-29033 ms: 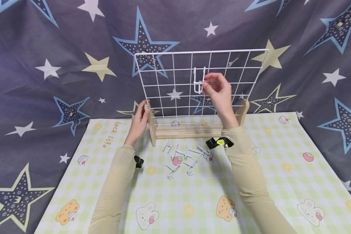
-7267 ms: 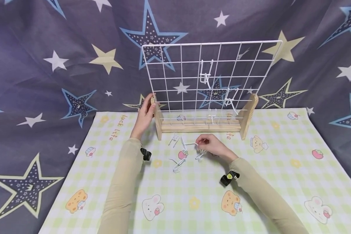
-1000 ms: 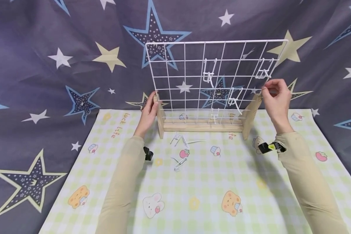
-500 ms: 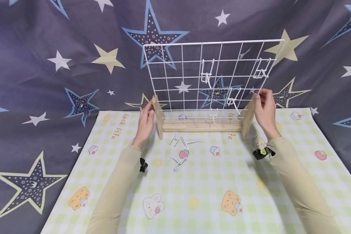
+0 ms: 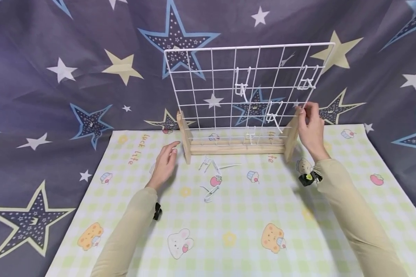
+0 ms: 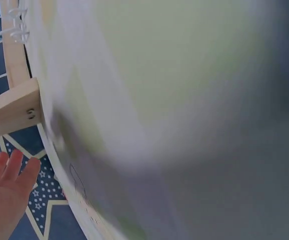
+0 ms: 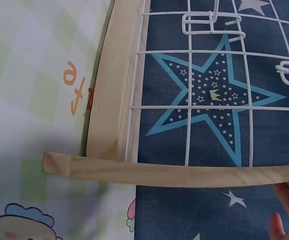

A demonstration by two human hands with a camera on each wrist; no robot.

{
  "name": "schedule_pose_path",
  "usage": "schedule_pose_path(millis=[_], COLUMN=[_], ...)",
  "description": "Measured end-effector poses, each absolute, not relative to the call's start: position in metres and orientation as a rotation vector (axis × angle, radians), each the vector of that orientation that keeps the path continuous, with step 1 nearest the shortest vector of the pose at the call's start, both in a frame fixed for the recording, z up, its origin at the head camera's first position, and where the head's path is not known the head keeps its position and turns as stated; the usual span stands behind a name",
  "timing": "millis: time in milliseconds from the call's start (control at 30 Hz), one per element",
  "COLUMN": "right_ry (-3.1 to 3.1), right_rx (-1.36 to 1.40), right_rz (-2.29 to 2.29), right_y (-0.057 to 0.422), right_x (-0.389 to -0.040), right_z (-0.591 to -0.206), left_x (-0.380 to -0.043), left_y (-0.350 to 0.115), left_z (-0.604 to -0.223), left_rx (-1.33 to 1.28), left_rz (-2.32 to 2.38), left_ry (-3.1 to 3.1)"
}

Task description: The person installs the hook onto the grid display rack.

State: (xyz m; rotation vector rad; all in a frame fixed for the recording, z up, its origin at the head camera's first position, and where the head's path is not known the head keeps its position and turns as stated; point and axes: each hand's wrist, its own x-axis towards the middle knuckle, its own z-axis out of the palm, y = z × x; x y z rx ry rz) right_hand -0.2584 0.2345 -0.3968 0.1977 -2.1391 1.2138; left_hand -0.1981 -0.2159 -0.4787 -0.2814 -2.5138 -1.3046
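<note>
A white wire grid rack (image 5: 213, 70) stands upright in a wooden base (image 5: 237, 150) with a post on each side. My right hand (image 5: 311, 129) grips the top of the right wooden post (image 5: 291, 140). Several white wire hooks hang on the grid, among them an upper-middle hook (image 5: 241, 87), an upper-right hook (image 5: 306, 82) and a lower hook (image 5: 250, 136). Off the left post (image 5: 184, 138), my left hand (image 5: 164, 163) is held with fingers loosely extended and holds nothing. In the left wrist view the fingers (image 6: 14, 167) lie apart from the wooden post.
Three loose wire hooks lie on the checked tablecloth (image 5: 242, 207) before the rack: a small one (image 5: 205, 163), one with a long arm (image 5: 228, 166) and a nearer one (image 5: 210, 193). A dark star-patterned cloth (image 5: 90, 46) hangs behind.
Over the longer span, more hooks came onto the grid and fewer lie loose. In the last second my right hand lowered to the right post; my left hand let go of the left post and drew nearer.
</note>
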Motion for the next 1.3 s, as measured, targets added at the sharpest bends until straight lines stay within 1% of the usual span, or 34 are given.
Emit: schedule_pose_path(millis=[233,400,467,567,733,967,1100,1300], right_ry=[-2.114,-2.098,-2.093,-2.088,-2.096,-2.101,-2.119,-2.145], right_rx=[0.215,0.226,0.221,0.217,0.221,0.232,0.239,0.251], right_rz=[1.106,1.058,1.041,1.008,0.986,0.969,0.966,0.954], right_y=[0.234,0.233,0.233,0.234,0.235,0.236,0.238,0.238], right_x=[-0.26,-0.261,-0.262,-0.262,-0.263,-0.263,-0.261,-0.26], right_z=[-0.399,-0.399,-0.399,-0.399,-0.399,-0.402,-0.402,-0.4], left_x=[-0.204,-0.2,-0.197,-0.196,-0.201,-0.209,-0.207,-0.21], left_y=[-0.206,-0.201,-0.198,-0.191,-0.18,-0.174,-0.169,-0.161], left_z=[-0.481,-0.48,-0.478,-0.473,-0.469,-0.468,-0.463,-0.468], left_rx=[-0.27,-0.252,-0.302,-0.444,-0.619,-0.708,-0.709,-0.728], left_rz=[-1.457,-1.465,-1.423,-1.366,-1.32,-1.351,-1.438,-1.488], left_ry=[-2.43,-2.323,-2.315,-2.332,-2.401,-2.536,-2.576,-2.584])
